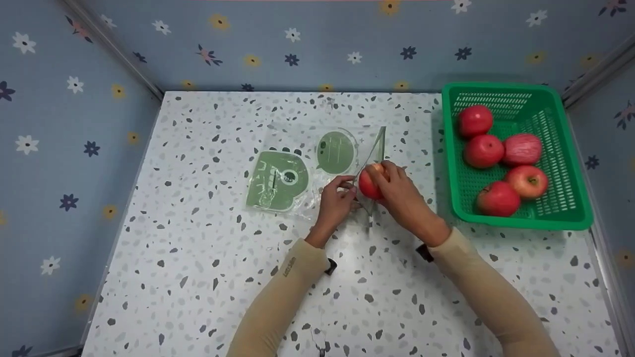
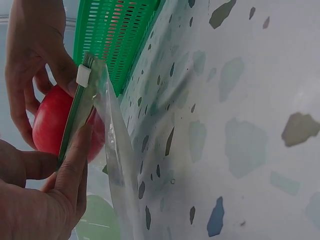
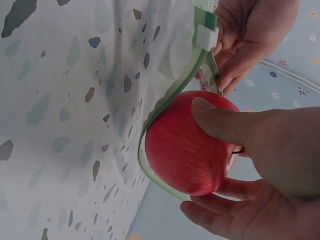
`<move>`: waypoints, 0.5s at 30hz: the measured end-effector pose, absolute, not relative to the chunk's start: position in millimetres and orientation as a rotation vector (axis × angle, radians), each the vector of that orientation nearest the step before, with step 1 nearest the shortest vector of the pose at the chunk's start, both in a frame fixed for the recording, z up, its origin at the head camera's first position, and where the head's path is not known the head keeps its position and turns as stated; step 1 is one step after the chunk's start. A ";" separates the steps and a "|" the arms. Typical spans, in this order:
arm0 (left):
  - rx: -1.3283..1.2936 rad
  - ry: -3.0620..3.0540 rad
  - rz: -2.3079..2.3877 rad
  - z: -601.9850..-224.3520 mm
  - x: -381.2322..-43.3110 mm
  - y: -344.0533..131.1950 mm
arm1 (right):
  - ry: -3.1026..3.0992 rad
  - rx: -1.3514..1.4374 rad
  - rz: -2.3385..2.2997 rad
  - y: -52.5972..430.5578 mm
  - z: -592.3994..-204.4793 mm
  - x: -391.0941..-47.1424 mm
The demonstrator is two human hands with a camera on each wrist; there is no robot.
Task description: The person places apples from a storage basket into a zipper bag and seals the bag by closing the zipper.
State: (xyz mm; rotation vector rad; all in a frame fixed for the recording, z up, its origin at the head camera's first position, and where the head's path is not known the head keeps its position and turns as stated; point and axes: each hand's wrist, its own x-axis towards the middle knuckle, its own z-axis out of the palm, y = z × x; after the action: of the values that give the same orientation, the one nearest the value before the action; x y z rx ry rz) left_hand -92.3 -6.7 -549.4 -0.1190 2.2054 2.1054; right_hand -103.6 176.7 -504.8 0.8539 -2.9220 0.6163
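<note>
A blue floral panel (image 1: pixel 54 173) borders the speckled tabletop (image 1: pixel 163 238) on the left, with a broad stretch of surface between that edge and the clear zip bag (image 1: pixel 311 184) printed with a green dinosaur. The bag lies flat, its mouth facing right and lifted open. The left hand (image 1: pixel 337 201) pinches one edge of that mouth between thumb and fingers; the white zip slider (image 2: pixel 83 75) sits near one end of the green zip strip (image 3: pixel 172 97). The red apple (image 1: pixel 368 185) is in the mouth, against the strip; how deep it sits I cannot tell. The right hand (image 1: pixel 404 198) grips it, thumb on one side, fingers curled around the other. A narrower strip of tabletop separates this hand from the green plastic basket (image 1: pixel 449 163), which holds five more apples (image 1: pixel 483 151) and stands near the table's right edge, its raised rim facing the hand.
</note>
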 end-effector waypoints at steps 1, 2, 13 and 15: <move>-0.122 2.210 2.104 -549.4 -92.2 -6.7 | -2.923 0.850 0.627 176.3 -505.1 -104.0; -0.125 2.215 2.101 -549.1 -92.0 -6.7 | -2.922 0.848 0.639 175.8 -505.7 -104.4; -0.192 2.167 2.145 -545.4 -91.2 -5.9 | -2.920 0.822 0.685 171.5 -514.5 -109.5; -0.198 2.163 2.154 -544.9 -91.1 -5.8 | -2.916 0.822 0.690 170.4 -515.7 -110.0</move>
State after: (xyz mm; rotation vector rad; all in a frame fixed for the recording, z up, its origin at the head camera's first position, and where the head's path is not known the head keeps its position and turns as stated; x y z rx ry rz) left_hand -91.1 -5.8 -544.9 -0.1980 2.1625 2.1544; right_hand -110.0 170.4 -515.7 0.8221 -2.9158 0.6902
